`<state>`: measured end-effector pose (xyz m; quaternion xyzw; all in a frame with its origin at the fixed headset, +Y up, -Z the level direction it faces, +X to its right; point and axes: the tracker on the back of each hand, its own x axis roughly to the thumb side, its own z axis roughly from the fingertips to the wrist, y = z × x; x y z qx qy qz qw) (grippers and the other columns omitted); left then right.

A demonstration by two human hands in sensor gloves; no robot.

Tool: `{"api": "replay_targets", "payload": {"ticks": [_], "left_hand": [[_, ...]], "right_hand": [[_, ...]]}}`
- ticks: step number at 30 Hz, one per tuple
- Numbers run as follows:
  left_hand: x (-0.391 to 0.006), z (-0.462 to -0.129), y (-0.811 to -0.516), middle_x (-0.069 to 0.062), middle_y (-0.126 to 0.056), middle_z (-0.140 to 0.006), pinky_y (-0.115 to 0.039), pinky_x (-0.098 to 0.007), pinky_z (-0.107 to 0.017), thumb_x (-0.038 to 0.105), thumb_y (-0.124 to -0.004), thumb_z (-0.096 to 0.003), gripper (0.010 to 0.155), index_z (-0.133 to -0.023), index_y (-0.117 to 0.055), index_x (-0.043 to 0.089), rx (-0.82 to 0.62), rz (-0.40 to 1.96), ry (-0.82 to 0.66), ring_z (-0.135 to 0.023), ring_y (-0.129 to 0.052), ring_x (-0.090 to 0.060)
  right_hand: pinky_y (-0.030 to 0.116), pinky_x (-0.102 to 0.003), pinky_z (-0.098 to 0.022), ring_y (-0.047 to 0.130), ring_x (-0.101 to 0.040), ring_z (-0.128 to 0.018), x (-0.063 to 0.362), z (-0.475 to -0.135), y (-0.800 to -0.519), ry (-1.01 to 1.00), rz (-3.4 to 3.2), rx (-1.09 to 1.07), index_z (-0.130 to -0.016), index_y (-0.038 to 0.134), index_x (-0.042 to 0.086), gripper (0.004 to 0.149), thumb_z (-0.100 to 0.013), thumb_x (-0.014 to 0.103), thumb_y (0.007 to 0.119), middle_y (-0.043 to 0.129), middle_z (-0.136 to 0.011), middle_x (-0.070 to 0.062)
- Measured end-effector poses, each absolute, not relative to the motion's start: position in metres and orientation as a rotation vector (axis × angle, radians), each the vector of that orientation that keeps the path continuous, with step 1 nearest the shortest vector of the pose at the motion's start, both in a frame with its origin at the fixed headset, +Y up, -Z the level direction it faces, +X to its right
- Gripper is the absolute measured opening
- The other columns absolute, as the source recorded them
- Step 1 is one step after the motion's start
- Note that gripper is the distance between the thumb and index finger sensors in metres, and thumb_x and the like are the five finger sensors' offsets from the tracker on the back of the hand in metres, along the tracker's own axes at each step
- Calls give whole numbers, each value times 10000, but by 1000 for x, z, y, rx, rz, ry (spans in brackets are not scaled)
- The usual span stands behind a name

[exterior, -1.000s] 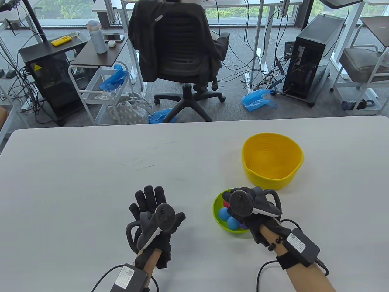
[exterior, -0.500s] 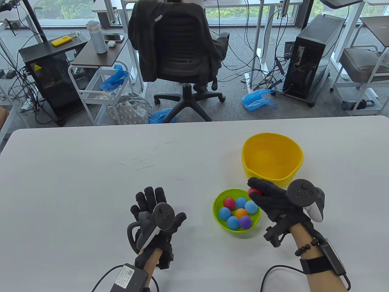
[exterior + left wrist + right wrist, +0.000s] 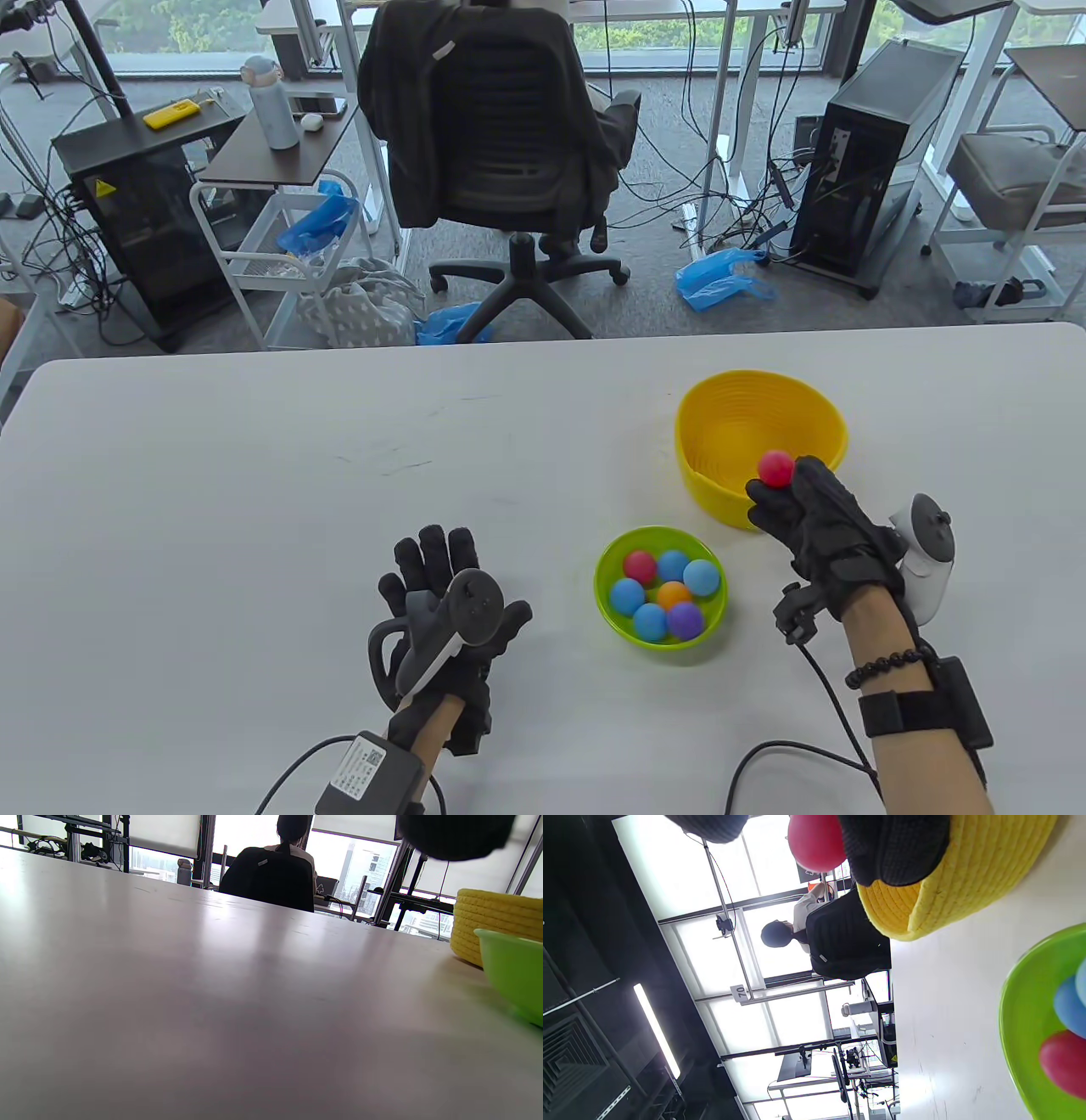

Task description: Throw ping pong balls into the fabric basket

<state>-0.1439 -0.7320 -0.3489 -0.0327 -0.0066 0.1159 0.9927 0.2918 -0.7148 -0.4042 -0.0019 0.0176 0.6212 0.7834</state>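
Observation:
A yellow woven fabric basket (image 3: 760, 422) stands on the white table, right of centre; nothing shows inside it. My right hand (image 3: 785, 497), palm turned up, holds a red ping pong ball (image 3: 775, 468) at its fingertips over the basket's near rim. The ball (image 3: 816, 841) and the basket (image 3: 961, 878) also show in the right wrist view. A green bowl (image 3: 609, 567) in front of the basket holds several balls: blue, red, orange, purple. My left hand (image 3: 450, 577) rests flat on the table left of the bowl, holding nothing.
The table's far edge runs behind the basket. Beyond it stand a black office chair (image 3: 501, 144), a computer tower (image 3: 865, 161) and carts. The green bowl (image 3: 515, 974) and basket (image 3: 494, 923) sit at the right edge of the left wrist view.
My right hand lifted a red ball out of the green bowl, turned palm up and carried it forward to the basket's near rim. My left hand shifted slightly right.

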Motion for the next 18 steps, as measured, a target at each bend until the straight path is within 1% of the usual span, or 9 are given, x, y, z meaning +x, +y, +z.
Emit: {"api": "replay_targets", "payload": {"ticks": [2, 4, 6, 7, 9, 12, 14, 18], "left_hand": [[-144, -349, -732, -208, -25, -1197, -166, -762, -740, 628, -744, -437, 1051, -1136, -143, 124, -67, 231, -12, -1076, -62, -543], [-144, -349, -732, -211, -24, -1196, -166, -763, -739, 627, -744, -436, 1052, -1137, -142, 123, -68, 230, -11, -1077, -61, -542], [-143, -349, -731, -208, -25, -1197, -166, -763, -739, 628, -743, -438, 1050, -1136, -143, 124, -69, 228, -9, -1076, -63, -544], [-143, -349, -731, -211, -25, -1196, -167, -763, -739, 629, -743, -437, 1051, -1136, -143, 122, -69, 227, -9, -1076, -63, -544], [-143, -348, -731, -213, -26, -1196, -169, -764, -738, 629, -742, -440, 1051, -1137, -142, 120, -69, 223, -10, -1075, -64, -545], [-142, -348, -732, -214, -28, -1196, -172, -764, -737, 630, -741, -441, 1049, -1136, -143, 121, -68, 219, -13, -1075, -69, -546], [-142, -348, -732, -215, -31, -1196, -172, -764, -738, 629, -742, -438, 1050, -1136, -144, 121, -67, 215, -14, -1075, -70, -548], [-141, -347, -732, -214, -34, -1197, -173, -764, -738, 630, -740, -440, 1049, -1137, -145, 119, -68, 207, -15, -1076, -73, -548]], "right_hand": [[715, -520, -686, 673, -482, -953, 299, -401, -713, -25, 1362, -51, -1031, 43, -148, 876, -651, 434, 577, 315, -1025, -483], [698, -528, -689, 666, -490, -951, 304, -397, -709, -85, 1400, -69, -1048, 49, -121, 867, -649, 433, 584, 315, -1040, -465], [713, -516, -684, 692, -470, -944, 307, -392, -703, -170, 1469, -96, -1075, 90, -88, 850, -644, 436, 602, 353, -1053, -439], [711, -523, -681, 710, -460, -939, 308, -389, -698, -219, 1519, -73, -1101, 134, -47, 822, -640, 430, 618, 390, -1075, -400], [717, -558, -660, 736, -483, -914, 307, -385, -690, -286, 1613, -17, -1132, 254, 16, 757, -631, 421, 651, 473, -1104, -325], [669, -614, -670, 700, -538, -919, 299, -379, -677, -338, 1748, 99, -1138, 423, 111, 669, -611, 417, 700, 566, -1123, -244], [668, -614, -676, 708, -531, -923, 290, -376, -670, -344, 1849, 199, -1121, 503, 136, 637, -598, 422, 726, 601, -1117, -230], [665, -632, -668, 710, -546, -914, 272, -373, -665, -307, 1958, 327, -1090, 594, 147, 614, -564, 401, 784, 649, -1099, -231]]}}
